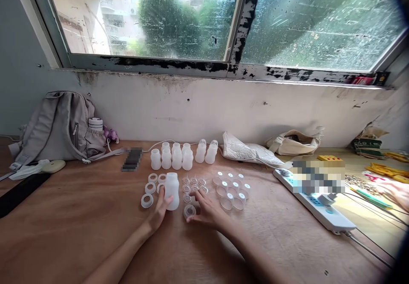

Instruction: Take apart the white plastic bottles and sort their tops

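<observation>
My left hand (159, 210) is closed around the side of a frosted white baby bottle (172, 192) without a cap, which is upright at the table's middle. My right hand (206, 209) has its thumb and fingers apart; the thumb is at the lower edge of a ring with a clear nipple (189, 211), and the index fingertip is by the small clear nipples (186, 189). Several white screw rings (147, 200) lie left of the bottle, partly hidden by it and my hand. Round clear covers (226, 202) with white dots are grouped on the right.
Open bottles (155, 160) stand in rows behind, beside two capped bottles (211, 153). A white padded bag (243, 147) lies by the wall. A power strip (319, 209) with cables runs along the right. The grey backpack (60, 126) and a black strap-like object (24, 193) are left.
</observation>
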The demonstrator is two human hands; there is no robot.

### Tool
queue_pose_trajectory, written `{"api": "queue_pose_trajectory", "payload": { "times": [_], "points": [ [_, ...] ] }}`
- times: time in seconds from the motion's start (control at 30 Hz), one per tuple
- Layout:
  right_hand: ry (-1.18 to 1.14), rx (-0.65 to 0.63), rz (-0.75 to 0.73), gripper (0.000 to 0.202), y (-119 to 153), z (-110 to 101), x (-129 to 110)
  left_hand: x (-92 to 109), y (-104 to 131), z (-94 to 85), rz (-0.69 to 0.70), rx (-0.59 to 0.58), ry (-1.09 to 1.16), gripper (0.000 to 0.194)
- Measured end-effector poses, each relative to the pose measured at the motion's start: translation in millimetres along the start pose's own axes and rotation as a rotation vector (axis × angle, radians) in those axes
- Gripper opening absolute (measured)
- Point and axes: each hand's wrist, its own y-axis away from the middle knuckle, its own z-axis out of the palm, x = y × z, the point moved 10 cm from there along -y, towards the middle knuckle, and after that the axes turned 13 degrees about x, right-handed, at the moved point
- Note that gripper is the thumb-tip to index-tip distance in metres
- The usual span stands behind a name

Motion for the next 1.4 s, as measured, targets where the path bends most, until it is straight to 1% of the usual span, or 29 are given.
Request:
{"api": "queue_pose_trajectory", "payload": {
  "times": [0.1,0.17,0.27,0.33,0.37,0.43,0.5,0.53,0.57,0.6,0.63,0.67,0.73,0.77,0.83,0.9,1.0,1.07,1.17,1.23,1.33,1.4],
  "points": [
    [-0.082,0.196,-0.041,0.052,-5,-26,-11,8,2,1.5,0.181,0.024,-0.281,0.043],
    [-0.139,0.297,-0.058,0.051,-6,-37,-18,15,7,6.6,0.296,0.012,-0.386,0.043],
    [-0.217,0.348,-0.039,0.044,-7,-40,-26,26,14,14.1,0.442,-0.027,-0.447,0.041],
    [-0.247,0.340,-0.030,0.038,-11,-41,-29,29,15,13.7,0.489,-0.017,-0.448,0.045],
    [-0.242,0.347,-0.029,0.036,-14,-45,-29,30,14,11.1,0.492,0.008,-0.439,0.048],
    [-0.188,0.419,-0.012,0.036,-24,-67,-23,28,9,3.8,0.474,0.073,-0.421,0.057],
    [-0.093,0.569,0.058,0.041,-37,-102,-6,26,6,0.0,0.458,0.102,-0.421,0.060],
    [-0.049,0.616,0.078,0.044,-45,-117,3,26,6,1.5,0.465,0.085,-0.434,0.059],
    [0.018,0.625,0.095,0.046,-55,-127,12,26,7,5.6,0.485,0.044,-0.456,0.056],
    [0.107,0.583,0.107,0.044,-66,-129,21,26,10,11.7,0.511,-0.014,-0.482,0.054],
    [0.188,0.501,0.127,0.040,-78,-125,31,27,13,18.4,0.539,-0.078,-0.511,0.052],
    [0.240,0.411,0.159,0.035,-89,-116,44,26,18,24.9,0.565,-0.140,-0.542,0.052],
    [0.254,0.357,0.198,0.031,-104,-102,63,25,25,34.7,0.595,-0.231,-0.600,0.054],
    [0.253,0.343,0.215,0.031,-109,-93,71,24,28,37.5,0.599,-0.254,-0.624,0.055],
    [0.252,0.347,0.251,0.030,-117,-79,85,22,31,40.5,0.601,-0.276,-0.658,0.057],
    [0.251,0.366,0.283,0.030,-123,-70,97,21,33,41.7,0.601,-0.286,-0.672,0.056],
    [0.237,0.387,0.304,0.029,-130,-65,109,22,34,42.1,0.604,-0.287,-0.686,0.052],
    [0.223,0.392,0.300,0.029,-133,-64,113,22,34,42.4,0.607,-0.286,-0.700,0.049],
    [0.203,0.404,0.279,0.030,-135,-64,110,24,34,42.8,0.610,-0.278,-0.708,0.044],
    [0.197,0.429,0.255,0.035,-132,-67,102,25,34,42.4,0.611,-0.268,-0.710,0.041],
    [0.195,0.493,0.197,0.041,-117,-72,76,26,33,40.6,0.606,-0.250,-0.704,0.037],
    [0.179,0.524,0.136,0.033,-96,-72,53,26,31,39.2,0.601,-0.234,-0.702,0.035]
  ]
}}
